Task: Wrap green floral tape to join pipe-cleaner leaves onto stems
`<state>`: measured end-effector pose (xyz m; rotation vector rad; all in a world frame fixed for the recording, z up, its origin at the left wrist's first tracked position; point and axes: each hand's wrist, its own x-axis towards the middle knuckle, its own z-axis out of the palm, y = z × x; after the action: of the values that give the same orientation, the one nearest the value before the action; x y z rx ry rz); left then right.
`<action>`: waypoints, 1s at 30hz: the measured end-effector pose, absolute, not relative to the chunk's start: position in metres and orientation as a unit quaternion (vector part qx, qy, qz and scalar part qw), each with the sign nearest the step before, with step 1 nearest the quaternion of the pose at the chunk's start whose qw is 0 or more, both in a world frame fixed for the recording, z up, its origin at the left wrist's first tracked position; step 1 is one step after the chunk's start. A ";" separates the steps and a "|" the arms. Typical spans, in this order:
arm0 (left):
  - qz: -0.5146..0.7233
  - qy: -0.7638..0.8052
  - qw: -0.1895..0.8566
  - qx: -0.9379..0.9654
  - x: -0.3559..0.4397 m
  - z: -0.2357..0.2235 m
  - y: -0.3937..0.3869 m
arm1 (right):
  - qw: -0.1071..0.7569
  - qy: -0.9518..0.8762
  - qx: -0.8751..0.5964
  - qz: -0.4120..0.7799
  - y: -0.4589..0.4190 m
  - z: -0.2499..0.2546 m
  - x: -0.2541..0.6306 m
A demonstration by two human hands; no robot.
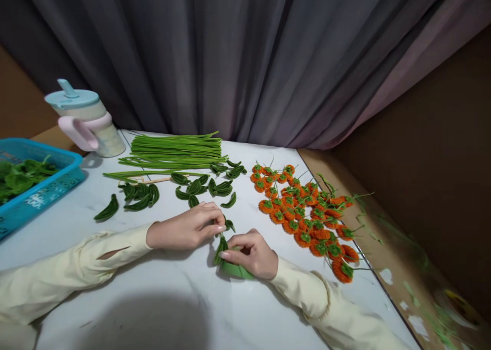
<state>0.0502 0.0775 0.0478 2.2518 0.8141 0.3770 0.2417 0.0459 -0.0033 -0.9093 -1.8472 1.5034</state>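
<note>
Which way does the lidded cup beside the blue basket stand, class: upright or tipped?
Upright: the lidded cup stands base down on the table, its blue lid on top.

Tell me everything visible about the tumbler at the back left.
The tumbler has a pale body, a light-blue lid with a slanted blue spout, and a chunky pink handle joined to a pink band. It looks like plastic. It stands upright, lid on, on the white tabletop, behind the blue basket. Neither the left hand nor the right hand touches it. Contents can't be made out.
</note>
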 end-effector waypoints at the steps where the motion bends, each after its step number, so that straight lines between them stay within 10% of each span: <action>1: 0.141 0.307 0.356 0.871 0.050 0.048 0.077 | 0.293 -0.703 -0.340 0.551 0.045 -0.003 0.242; 17: 0.055 0.275 0.564 0.777 0.050 0.048 0.081 | 0.306 -0.794 -0.286 0.442 0.033 0.005 0.235; 30: 0.030 0.325 0.524 0.787 0.049 0.059 0.070 | 0.333 -0.904 -0.203 0.173 0.026 -0.002 0.234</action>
<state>0.0490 0.0703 0.0590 1.8836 0.7784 0.0711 0.2335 0.0259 -0.0021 -0.5309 -2.3626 0.4528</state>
